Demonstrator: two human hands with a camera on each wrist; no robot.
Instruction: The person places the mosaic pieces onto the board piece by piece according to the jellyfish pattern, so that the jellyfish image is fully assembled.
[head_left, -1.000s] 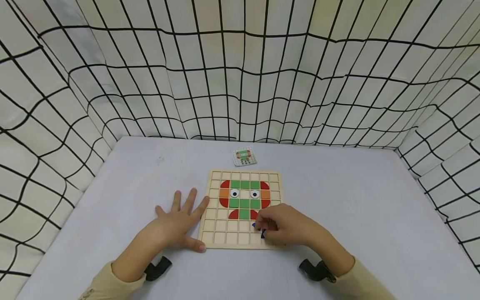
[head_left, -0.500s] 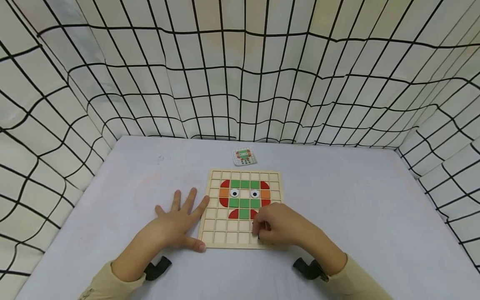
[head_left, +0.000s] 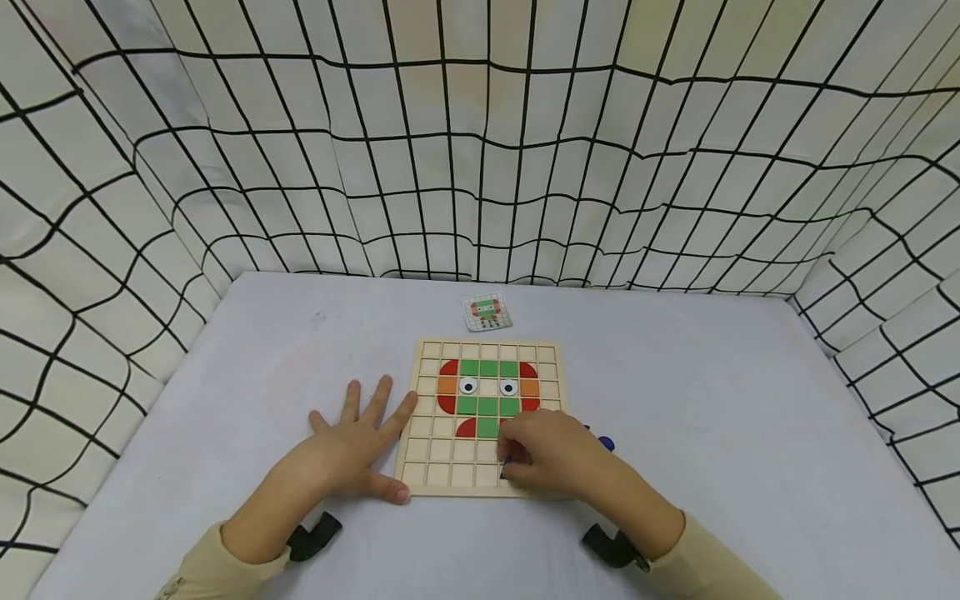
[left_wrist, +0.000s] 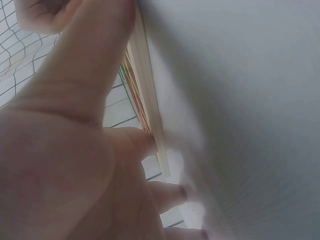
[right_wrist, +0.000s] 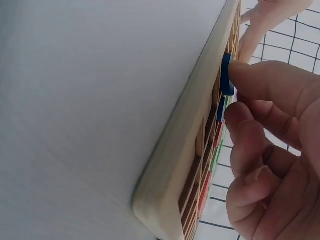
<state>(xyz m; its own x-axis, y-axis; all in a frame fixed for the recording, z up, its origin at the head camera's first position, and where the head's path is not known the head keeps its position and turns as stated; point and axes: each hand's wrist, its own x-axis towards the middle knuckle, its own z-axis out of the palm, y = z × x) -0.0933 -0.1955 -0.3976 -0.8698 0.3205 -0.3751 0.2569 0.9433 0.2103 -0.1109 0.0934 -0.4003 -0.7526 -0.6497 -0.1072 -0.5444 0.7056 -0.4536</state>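
Observation:
A wooden grid board (head_left: 440, 476) lies on the white table, bearing green, red and orange tiles and two round eye pieces (head_left: 468, 386). My left hand (head_left: 341, 454) is spread flat along its left side, with thumb and index finger at the frame. Over the lower right squares, my right hand (head_left: 551, 450) pinches a small blue piece (right_wrist: 227, 75) between thumb and finger, close to the grid. Just past it in the right wrist view, a second blue piece (right_wrist: 220, 109) sits in the board. From the head, the right fingers mostly hide both.
Beyond the board lies a small picture card (head_left: 487, 312) with a similar coloured figure. Loose blue pieces (head_left: 606, 443) rest on the table right of the board, partly behind the right hand. White walls with a black net (head_left: 480, 150) enclose the table's back and sides.
My right hand has shifted slightly left and down over the board's lower right squares. Blue pieces on the table behind it have come into view. The left hand stays put.

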